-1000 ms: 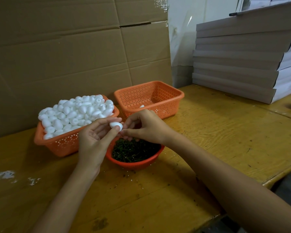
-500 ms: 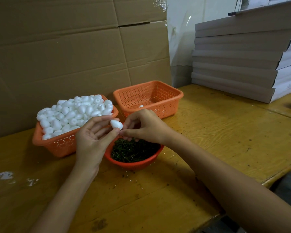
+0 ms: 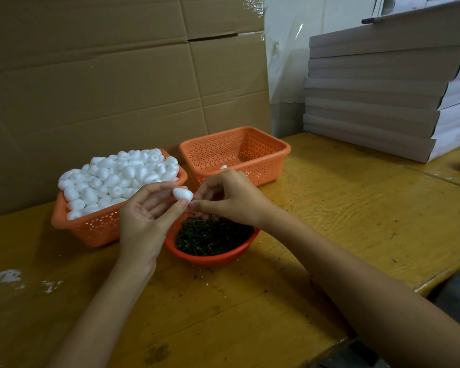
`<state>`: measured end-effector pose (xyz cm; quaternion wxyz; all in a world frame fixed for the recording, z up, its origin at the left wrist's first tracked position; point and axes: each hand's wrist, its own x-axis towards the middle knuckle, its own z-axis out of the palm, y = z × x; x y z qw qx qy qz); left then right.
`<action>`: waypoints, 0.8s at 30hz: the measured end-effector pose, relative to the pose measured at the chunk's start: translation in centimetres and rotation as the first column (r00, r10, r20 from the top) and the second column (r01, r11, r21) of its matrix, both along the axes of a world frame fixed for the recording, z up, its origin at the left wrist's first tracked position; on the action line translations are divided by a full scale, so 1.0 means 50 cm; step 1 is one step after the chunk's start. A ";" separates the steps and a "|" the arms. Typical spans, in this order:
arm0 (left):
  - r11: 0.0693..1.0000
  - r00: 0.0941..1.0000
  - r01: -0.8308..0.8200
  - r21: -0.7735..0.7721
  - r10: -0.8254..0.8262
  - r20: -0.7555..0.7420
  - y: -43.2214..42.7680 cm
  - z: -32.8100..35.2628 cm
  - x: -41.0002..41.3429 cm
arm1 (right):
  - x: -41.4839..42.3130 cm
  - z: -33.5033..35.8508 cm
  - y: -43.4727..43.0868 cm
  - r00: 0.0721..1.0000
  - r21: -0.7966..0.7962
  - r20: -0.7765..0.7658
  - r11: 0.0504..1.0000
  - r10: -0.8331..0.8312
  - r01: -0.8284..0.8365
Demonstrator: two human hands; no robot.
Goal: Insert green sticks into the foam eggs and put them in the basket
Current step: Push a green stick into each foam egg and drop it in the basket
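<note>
1. The left basket (image 3: 91, 229) on the worktop (image 3: 356, 208) is heaped with plain eggs (image 3: 112, 179), stock kept within the left hand's reach.
2. The left hand (image 3: 146, 219), palm up, pinches one egg (image 3: 183, 194) between thumb and fingertips, its narrow end turned right to meet the other hand.
3. The right hand (image 3: 231, 200) has its fingers curled and pressed together at that end, likely pinching a stick (too small to see) to push in.
4. Below both hands sits the bowl (image 3: 210, 258) of green sticks (image 3: 213, 237), close for refills.
5. The right basket (image 3: 284, 152) behind shows a lone egg (image 3: 223, 166), so the job seems barely begun.
6. The stacked boxes (image 3: 383, 102) carry small print, unreadable.
</note>
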<state>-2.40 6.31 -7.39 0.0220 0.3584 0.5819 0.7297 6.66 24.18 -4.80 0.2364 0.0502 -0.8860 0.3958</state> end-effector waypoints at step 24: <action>1.000 1.000 -0.005 -0.011 0.005 -0.014 -0.002 0.007 0.008 | -0.001 0.000 0.002 0.999 0.064 0.022 0.998 0.029 -0.030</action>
